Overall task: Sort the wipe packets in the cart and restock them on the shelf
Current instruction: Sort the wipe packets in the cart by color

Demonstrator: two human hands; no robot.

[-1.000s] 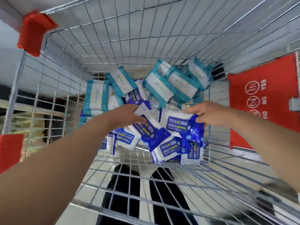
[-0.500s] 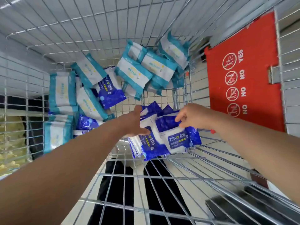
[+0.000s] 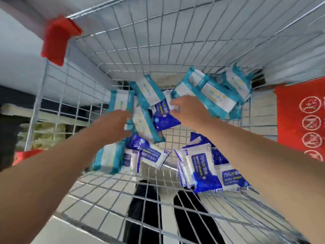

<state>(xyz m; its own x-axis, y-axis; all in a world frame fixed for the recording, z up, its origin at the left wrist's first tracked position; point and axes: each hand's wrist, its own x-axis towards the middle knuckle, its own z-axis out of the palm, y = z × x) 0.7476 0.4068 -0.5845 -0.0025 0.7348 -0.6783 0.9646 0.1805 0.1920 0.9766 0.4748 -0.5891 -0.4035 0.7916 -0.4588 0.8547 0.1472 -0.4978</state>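
Note:
Teal-and-white wipe packets lie heaped at the far end of the wire cart, and more of them sit in the middle. A stack of dark blue 75% alcohol wipe packets rests at the near right of the cart floor. My right hand reaches over a single dark blue packet, fingertips touching its upper edge. My left hand, blurred, stretches with straight fingers onto a teal packet at the left. Two more dark blue packets and a teal one lie below my left wrist.
A red seat flap with printed signs hangs on the cart's right wall. A red corner bumper caps the far left rim. Dark shoes show through the floor mesh. Shelving is dimly visible through the left wall.
Both hands let go of the dark blue stack, which now lies at the near right. They have moved forward to the mixed packets farther in.

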